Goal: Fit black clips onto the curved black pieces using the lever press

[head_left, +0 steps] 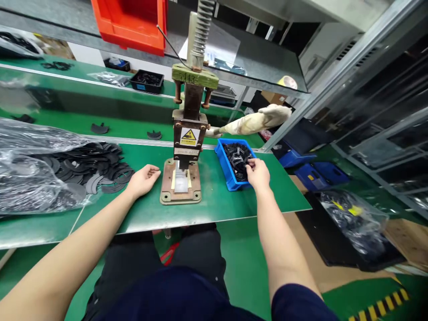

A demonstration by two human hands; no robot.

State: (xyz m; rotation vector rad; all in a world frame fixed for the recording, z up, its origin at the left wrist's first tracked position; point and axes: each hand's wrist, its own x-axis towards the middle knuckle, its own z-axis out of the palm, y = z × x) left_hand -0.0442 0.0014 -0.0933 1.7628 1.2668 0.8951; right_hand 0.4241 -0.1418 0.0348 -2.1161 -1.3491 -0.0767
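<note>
My right hand is at the right edge of a blue bin filled with small black parts. Its thumb and fingertips are pinched together over the parts; what they hold, if anything, is too small to name. My left hand rests on the green table just left of the press base, fingers loosely curled and close together, with nothing visible in them. Between the hands stands a hand press with a warning label and a light block on its base. Curved black pieces spill from a clear plastic bag at the left.
The press lever, wrapped in pale cloth, reaches right above the blue bin. A red bin sits on the shelf above. Behind the table, a green conveyor carries a few black pieces. A metal post rises at the right.
</note>
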